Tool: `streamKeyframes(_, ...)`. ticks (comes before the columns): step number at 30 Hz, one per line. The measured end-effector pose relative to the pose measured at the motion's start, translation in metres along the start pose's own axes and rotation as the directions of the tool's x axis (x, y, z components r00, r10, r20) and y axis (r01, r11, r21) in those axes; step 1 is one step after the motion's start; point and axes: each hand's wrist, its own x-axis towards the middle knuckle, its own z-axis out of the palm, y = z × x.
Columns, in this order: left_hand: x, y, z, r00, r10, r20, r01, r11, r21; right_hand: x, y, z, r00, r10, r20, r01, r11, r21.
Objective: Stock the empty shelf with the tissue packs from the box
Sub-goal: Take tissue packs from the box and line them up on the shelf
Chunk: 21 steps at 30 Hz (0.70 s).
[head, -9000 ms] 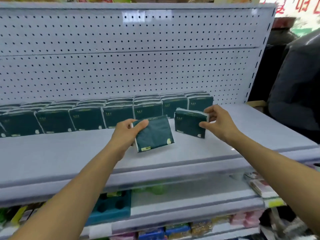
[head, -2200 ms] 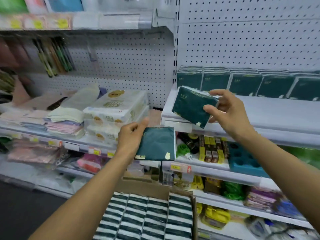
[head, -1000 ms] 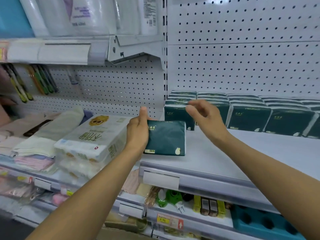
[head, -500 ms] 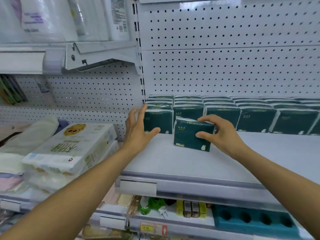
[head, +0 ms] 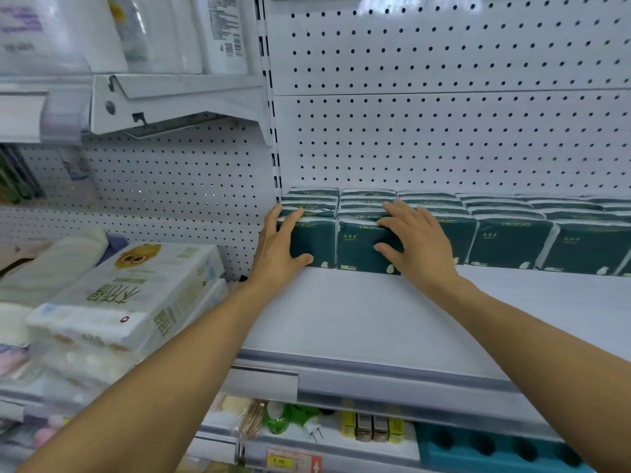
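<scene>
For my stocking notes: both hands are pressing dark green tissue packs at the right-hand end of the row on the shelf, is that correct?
Not quite. In the head view, the left hand and right hand press dark green tissue packs at the left-hand end of the row, beside the upright, on the shelf.

Dark green tissue packs [head: 505,244] — white shelf [head: 358,322]
</scene>
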Motion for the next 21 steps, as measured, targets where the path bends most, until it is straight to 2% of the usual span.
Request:
streamKeyframes(6,0.004,-0.002,0.003,0.998,0.046,-0.042,-0.043,0.997,0.059,0.008,0.005,0.004,1.0,-0.013,0.028,0.014,0.999,-0.04)
streamKeyframes(12,0.004,-0.002,0.004,0.998,0.046,-0.039,-0.042,0.995,0.095,0.005,0.0,0.005,0.998,0.039,0.043,-0.036,0.997,-0.067)
streamKeyframes(18,-0.015,0.007,-0.014,0.995,0.094,-0.036,-0.072,0.917,0.393,-0.006,-0.031,-0.007,0.992,0.106,0.065,-0.098,0.989,-0.112)
streamKeyframes(21,-0.045,0.016,-0.028,0.977,0.188,-0.096,-0.122,0.872,0.473,-0.024,-0.058,-0.024,0.995,0.102,0.019,-0.1,0.991,-0.084)
